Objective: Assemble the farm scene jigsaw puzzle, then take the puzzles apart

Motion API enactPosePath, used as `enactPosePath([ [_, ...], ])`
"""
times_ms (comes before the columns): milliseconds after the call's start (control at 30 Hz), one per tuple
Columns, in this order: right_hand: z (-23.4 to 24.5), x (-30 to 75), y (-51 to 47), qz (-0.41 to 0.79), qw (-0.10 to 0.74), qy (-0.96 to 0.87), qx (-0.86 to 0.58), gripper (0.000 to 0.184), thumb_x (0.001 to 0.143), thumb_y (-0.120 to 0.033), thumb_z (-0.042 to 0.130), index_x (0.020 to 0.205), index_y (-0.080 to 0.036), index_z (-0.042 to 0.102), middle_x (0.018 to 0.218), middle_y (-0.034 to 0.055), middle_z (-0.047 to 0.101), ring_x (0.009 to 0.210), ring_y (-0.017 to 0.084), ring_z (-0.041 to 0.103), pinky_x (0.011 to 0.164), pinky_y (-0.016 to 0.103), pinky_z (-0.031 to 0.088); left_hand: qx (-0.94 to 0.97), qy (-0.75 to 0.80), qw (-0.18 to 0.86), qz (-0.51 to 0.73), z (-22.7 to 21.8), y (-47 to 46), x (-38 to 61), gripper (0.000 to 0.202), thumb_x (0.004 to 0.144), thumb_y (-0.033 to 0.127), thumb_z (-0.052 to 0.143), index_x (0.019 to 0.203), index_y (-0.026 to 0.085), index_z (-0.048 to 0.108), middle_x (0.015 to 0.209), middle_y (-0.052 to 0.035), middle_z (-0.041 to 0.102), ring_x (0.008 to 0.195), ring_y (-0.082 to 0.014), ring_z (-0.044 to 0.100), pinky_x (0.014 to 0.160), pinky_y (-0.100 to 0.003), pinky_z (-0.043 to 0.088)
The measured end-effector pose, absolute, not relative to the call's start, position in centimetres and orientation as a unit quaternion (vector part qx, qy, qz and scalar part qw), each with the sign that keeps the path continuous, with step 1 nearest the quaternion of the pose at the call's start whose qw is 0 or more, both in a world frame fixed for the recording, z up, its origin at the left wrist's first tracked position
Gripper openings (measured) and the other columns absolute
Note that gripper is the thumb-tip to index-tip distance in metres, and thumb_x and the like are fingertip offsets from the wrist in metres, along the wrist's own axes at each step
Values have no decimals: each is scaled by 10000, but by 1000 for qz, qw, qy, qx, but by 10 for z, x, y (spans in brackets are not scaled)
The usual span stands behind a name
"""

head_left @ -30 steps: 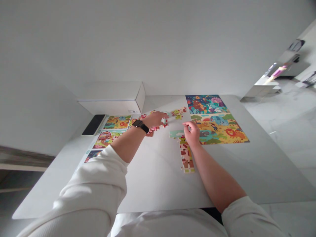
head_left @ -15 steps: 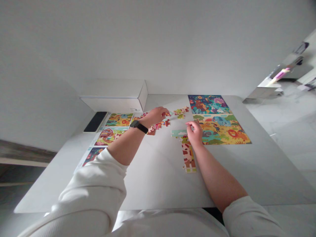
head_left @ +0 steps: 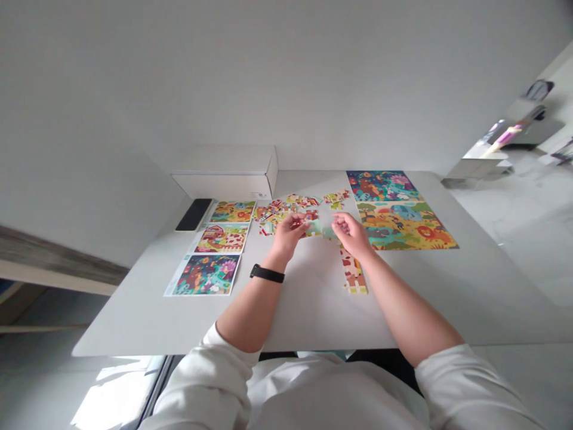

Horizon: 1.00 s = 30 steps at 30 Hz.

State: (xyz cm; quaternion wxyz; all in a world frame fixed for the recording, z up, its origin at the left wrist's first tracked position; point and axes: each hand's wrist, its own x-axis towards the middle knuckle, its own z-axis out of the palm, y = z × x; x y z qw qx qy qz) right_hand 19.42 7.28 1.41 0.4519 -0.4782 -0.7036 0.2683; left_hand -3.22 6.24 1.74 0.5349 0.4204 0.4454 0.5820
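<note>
While the left hand (head_left: 289, 234) and right hand (head_left: 353, 234) pinch a pale-green jigsaw piece (head_left: 321, 227) with their fingers (head_left: 340, 220), an assembled jigsaw (head_left: 403, 226) lies at 3 o'clock.

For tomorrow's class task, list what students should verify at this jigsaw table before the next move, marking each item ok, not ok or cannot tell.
1. Both hands in view: ok. The left hand and right hand are above the table.
2. Pale green piece firmly gripped: cannot tell; the fingers hide the contact.
3. Loose pieces spread apart: not ok; they lie bunched together.
4. Brown-spotted strip joined: ok; it appears assembled, below the right hand.
5. Three picture cards uncovered: ok; neither hand nor any piece lies over them.
</note>
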Motion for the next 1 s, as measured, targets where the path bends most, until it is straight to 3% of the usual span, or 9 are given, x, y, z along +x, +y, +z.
enactPosePath([
  [167,15,181,60,398,401,-668,-485,408,918,-579,697,1161,-252,684,903,13,740,795,206,676,744,331,541,448,432,514,590,13,62,-21,456,708,410,963,996,198,680,932,-7,695,794,-122,693,695,-242,593],
  [333,14,181,63,457,409,-625,-482,426,825,-608,761,1027,-243,677,772,-13,691,710,197,625,652,312,479,478,438,488,584,7,64,-21,327,818,367,893,1008,200,687,990,-28,728,826,-135,719,704,-252,616],
  [500,10,186,68,467,432,-592,-494,405,774,-577,774,986,-248,673,756,-17,677,690,195,615,636,311,450,582,451,321,596,7,65,-33,175,991,335,724,1114,215,687,1140,-77,727,960,-164,730,830,-309,641],
  [700,7,186,71,461,433,-593,-499,342,784,-520,744,986,-253,675,737,-28,659,672,183,590,631,306,452,778,391,118,478,15,55,-36,402,892,249,857,1241,231,659,1315,-116,710,1313,-280,659,1112,-476,572],
  [800,4,186,71,463,428,-592,-501,327,804,-516,730,1001,-260,677,740,-30,651,666,180,579,598,293,448,804,383,97,444,12,55,-33,440,885,202,854,1271,232,645,1360,-121,705,1385,-300,629,1176,-515,528],
  [1000,1,187,70,452,416,-607,-504,352,844,-540,729,1052,-259,693,801,-11,693,699,192,612,615,299,491,808,390,111,427,8,57,-35,314,931,155,776,1220,228,678,1313,-111,721,1362,-275,642,1154,-476,540],
])
